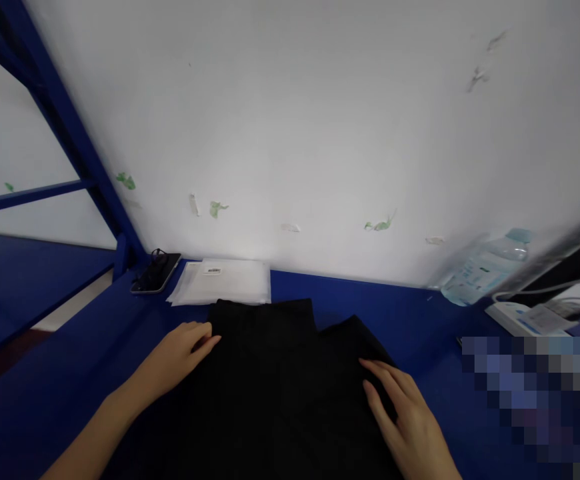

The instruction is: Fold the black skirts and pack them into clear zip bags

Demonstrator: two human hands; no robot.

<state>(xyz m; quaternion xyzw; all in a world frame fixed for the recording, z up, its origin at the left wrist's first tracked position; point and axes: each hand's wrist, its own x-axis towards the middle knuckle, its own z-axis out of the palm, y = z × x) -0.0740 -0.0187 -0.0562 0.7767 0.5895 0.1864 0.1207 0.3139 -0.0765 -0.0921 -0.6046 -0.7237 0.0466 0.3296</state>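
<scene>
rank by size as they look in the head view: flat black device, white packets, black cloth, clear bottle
1. Black cloth, largest by far
2. White packets and clear bottle, too alike to rank
3. Flat black device, smallest

Ahead of your right hand [406,407], you have room on the blue table [360,297] between the black cloth [280,387] and the white wall [295,120]. Farther right, the bottle [487,267] and white box [523,320] block you; on the left, the white packets [237,285], dark flat device [156,277] and blue post [79,143] stand in your way.
</scene>
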